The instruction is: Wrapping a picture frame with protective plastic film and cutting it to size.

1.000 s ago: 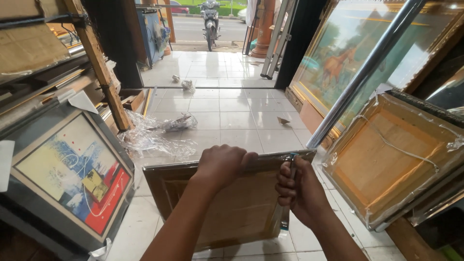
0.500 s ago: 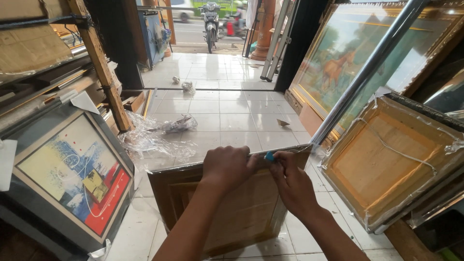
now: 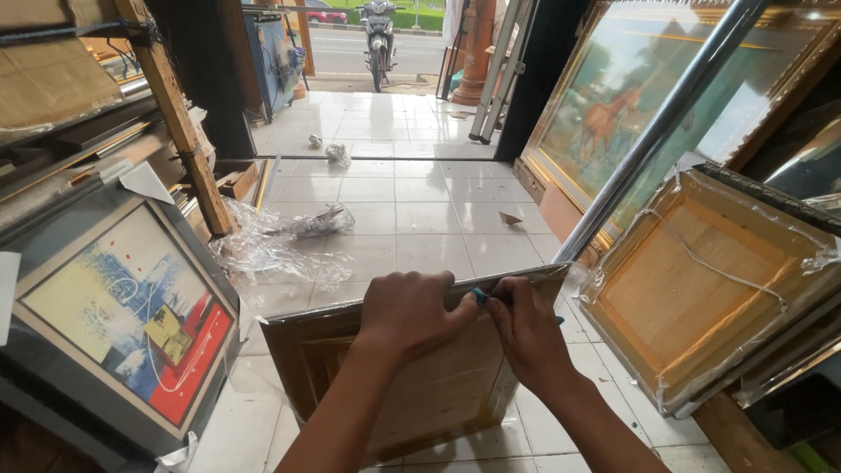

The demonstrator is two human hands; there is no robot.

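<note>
Left hand (image 3: 412, 311) clamps wrapped frame (image 3: 403, 385) top edge to steady it; right hand (image 3: 526, 328), adjacent, pinches blue cutter (image 3: 480, 296) w/ closed grip.

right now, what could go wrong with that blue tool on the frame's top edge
The left hand grips the wrapped wooden frame right beside the blue-handled tool in the right hand; a slip could catch the left fingers. The frame stands on edge on the smooth tiled floor and might slide.
</note>
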